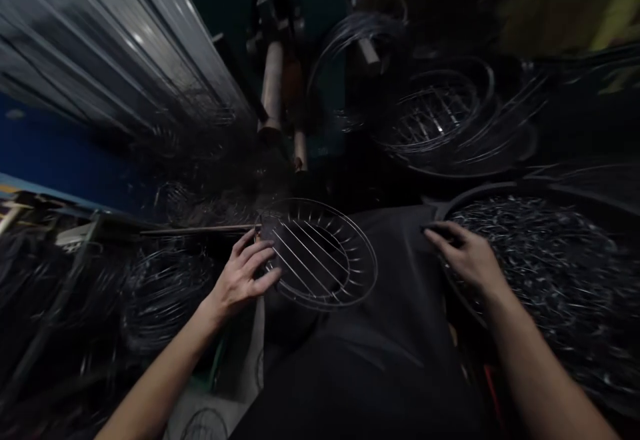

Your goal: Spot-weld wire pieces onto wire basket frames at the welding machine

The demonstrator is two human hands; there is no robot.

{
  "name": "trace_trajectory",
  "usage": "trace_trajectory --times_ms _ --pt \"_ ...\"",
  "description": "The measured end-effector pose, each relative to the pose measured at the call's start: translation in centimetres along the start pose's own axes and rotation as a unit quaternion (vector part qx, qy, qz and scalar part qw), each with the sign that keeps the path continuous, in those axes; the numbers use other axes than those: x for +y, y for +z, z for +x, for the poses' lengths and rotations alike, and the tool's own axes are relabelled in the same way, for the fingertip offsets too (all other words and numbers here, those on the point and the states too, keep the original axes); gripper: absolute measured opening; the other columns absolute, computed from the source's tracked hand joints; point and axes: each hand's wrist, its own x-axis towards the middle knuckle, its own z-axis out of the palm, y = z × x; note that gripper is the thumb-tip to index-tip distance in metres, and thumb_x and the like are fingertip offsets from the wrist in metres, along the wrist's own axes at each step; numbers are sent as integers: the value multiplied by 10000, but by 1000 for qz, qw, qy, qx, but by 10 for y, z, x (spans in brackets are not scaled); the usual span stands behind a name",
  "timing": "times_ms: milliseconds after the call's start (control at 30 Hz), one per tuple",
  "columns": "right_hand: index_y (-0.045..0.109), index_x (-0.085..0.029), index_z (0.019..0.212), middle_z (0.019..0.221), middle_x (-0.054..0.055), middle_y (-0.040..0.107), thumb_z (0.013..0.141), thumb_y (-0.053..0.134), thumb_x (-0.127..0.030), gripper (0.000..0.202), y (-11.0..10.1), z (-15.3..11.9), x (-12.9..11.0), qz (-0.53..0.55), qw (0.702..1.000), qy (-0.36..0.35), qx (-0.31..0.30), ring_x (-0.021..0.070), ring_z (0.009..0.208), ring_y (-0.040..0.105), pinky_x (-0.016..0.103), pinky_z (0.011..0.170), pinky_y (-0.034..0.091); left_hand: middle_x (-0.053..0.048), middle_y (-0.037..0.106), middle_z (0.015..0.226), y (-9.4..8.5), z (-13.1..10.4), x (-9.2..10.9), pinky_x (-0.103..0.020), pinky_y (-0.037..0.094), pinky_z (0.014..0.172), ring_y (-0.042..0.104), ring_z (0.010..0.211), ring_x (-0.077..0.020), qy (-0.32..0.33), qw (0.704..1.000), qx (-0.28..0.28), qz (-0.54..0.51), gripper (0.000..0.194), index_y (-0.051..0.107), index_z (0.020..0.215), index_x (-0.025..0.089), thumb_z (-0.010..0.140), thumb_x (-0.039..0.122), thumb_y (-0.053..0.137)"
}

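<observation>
A round wire basket (324, 297), with straight wires across its middle and short wires fanning around them, is tilted over the dark cloth of my lap. My left hand (246, 270) grips its left edge, thumb and fingers at the rim. My right hand (464, 253) is apart from the basket, at the near-left rim of a black tub (453, 205). Its thumb and fingers are pinched together, and whatever is between them is too dark to make out. Short bent metal pieces (540, 253) fill the tub.
Beyond the tub, more wire rings and baskets (440, 117) lie stacked. Ahead stands a machine with a metal cylinder (273, 83). Bundled wire pieces (165, 293) sit at the left below a corrugated metal sheet (130, 33). A thin rod (200, 230) points toward my left hand.
</observation>
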Motion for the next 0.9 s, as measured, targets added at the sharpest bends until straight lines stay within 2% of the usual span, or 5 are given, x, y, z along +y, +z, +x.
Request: trace_trajectory --times_ms 200,467,633,767,900 --pt "693 -254 1021 1008 39 701 833 532 -479 334 76 81 -37 -82 958 -31 -272 247 1003 621 348 888 475 -61 590 1152 -38 -17 39 -531 425 1021 500 1227 -230 13 998 43 33 230 551 973 222 800 77 595" --pt "698 -248 1064 1044 8 701 862 521 -375 297 151 61 -65 -128 883 -37 -449 177 989 638 214 853 462 -36 589 1207 -18 -53 54 -521 426 1019 528 1206 -231 -201 974 61 -87 329 542 1065 299 784 188 671" --pt "717 -192 1017 952 41 720 874 499 -303 283 144 55 -58 -157 868 -36 -470 176 911 657 213 830 457 -72 644 1104 24 -43 80 -366 519 886 631 1009 -206 -520 716 256 -388 436 546 1119 254 743 396 715" --pt "701 -182 1054 948 41 720 887 468 -297 309 135 53 -58 -168 866 -43 -468 171 902 657 223 845 451 -114 674 1021 62 -33 100 -304 528 799 665 874 -192 -556 456 250 -649 474 550 1163 164 797 452 638" --pt "648 -172 1160 1087 49 685 908 410 -320 377 115 64 -80 -159 887 -68 -427 182 990 638 238 872 453 -128 675 1017 64 -25 74 -251 531 716 669 796 -157 -521 399 254 -710 503 492 1253 134 859 440 551"
